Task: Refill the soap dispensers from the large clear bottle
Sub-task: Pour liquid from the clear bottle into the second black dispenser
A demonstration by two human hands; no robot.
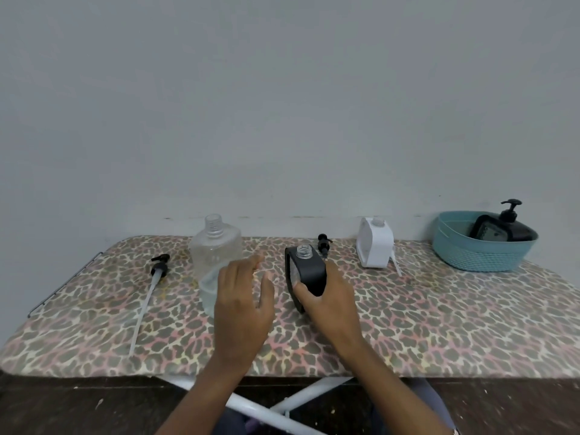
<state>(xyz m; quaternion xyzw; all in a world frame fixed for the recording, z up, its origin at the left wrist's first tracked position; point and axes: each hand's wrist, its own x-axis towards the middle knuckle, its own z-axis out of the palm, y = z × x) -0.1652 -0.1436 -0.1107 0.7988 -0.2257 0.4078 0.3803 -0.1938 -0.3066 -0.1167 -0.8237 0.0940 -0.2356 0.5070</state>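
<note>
The clear bottle (215,262) stands uncapped on the bench (439,324), just beyond the left hand (243,304), whose fingers are spread and seem just short of its wall. It looks about a third full, so fairly light, but smooth plastic that may flex; I would grip the waist. The right hand (329,296) clasps the black dispenser (306,271), neck open. A pump (158,268) lies left of the left hand; a white dispenser (375,243) and basket (480,249) stand right of the right.
</note>
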